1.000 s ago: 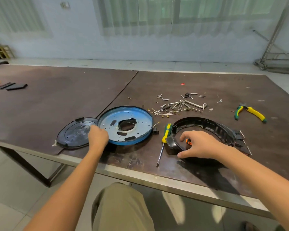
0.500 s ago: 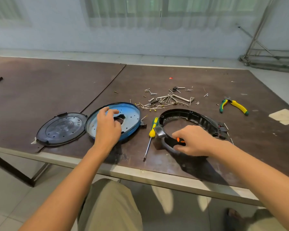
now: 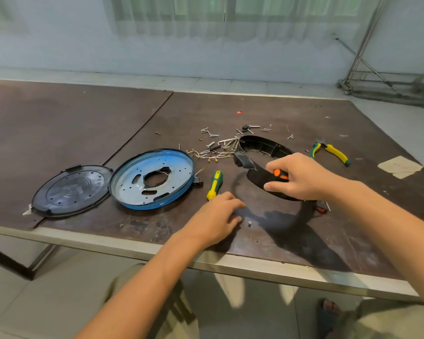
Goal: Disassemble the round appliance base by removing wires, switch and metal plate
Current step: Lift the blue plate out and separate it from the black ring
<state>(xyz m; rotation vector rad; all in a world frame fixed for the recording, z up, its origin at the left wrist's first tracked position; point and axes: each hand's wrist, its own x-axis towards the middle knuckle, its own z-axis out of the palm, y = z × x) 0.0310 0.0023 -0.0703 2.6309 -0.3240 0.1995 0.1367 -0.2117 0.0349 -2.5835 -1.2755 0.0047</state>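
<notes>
Surface: dark brown scuffed tabletop (image 3: 83, 123) of 2 boards butted together; pale wall and curtained window behind
Task's thing: black plastic ring housing (image 3: 262, 145) of the round base, right of centre, raised at its near side and tilted; whether its far edge touches the table I cannot tell
Already off: blue-rimmed round metal plate (image 3: 152, 178) lying flat to the left; black round plastic cover (image 3: 71, 190) touching the plate's left edge; heap of loose screws and thin wires (image 3: 218, 148) just behind
Risk 1: 1 hand alone carries the ring; a hard tug at the orange switch (image 3: 278, 173) could, I judge, twist the thin wall or slip it from the hold
Risk 2: small silver spacer (image 3: 249, 223) lies loose just beside the left hand; a sweep could send it off the front edge
Risk 3: green-and-yellow screwdriver (image 3: 214, 184) has its shaft hidden behind the left hand; a blind reach may roll it
Right hand (image 3: 301, 177): fingers curled over the ring's near rim; forefinger above and thumb below the switch; firm hold
Left hand (image 3: 218, 216): palm down, low over the table; fingers loosely bent, close together, holding nothing visible; contact with the shaft I cannot tell
Aside: green-and-yellow pliers (image 3: 331, 152) well apart, far right
</notes>
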